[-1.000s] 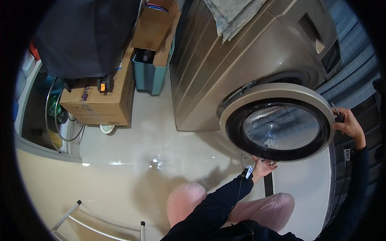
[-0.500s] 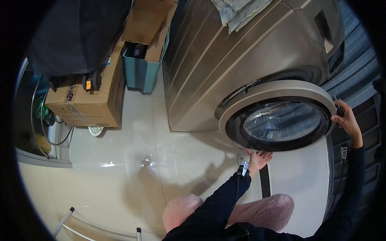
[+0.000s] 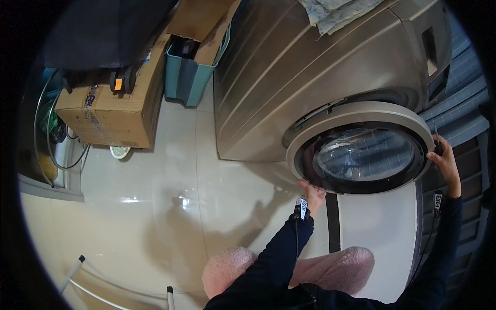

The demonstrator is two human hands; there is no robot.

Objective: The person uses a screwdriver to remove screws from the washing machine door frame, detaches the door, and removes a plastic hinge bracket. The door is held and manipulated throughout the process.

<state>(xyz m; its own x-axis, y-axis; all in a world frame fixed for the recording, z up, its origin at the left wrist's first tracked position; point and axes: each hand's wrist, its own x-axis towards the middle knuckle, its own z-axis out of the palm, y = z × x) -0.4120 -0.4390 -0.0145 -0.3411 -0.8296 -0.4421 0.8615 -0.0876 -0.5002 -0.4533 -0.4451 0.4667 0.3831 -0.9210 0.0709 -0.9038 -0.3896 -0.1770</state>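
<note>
The round door [image 3: 361, 108] of a silver washing machine [image 3: 289, 67] stands open, with a dark ring round its glass. My left hand [image 3: 313, 199] has hold of the door's lower left edge from underneath, some fingers hidden behind it. At the door's right edge, my right hand [image 3: 445, 163] grips a small dark-handled tool [image 3: 438, 146] with a thin metal shaft, like a screwdriver, its tip against or beside the rim; I cannot tell which. Both wrists carry small devices with cables.
Pale cloths [image 3: 336, 13] lie atop the machine. A cardboard box [image 3: 103, 124], teal bin [image 3: 191, 82] and small white dish [image 3: 120, 153] are at left, a metal frame [image 3: 74, 271] lower left, blue-grey checked fabric [image 3: 462, 82] at right. My pink-covered knees [image 3: 341, 268] show below.
My left hand has moved leftward along the door's lower edge. The door sits slightly higher in view as the view shifts. My right hand stays at the right edge with the tool.
</note>
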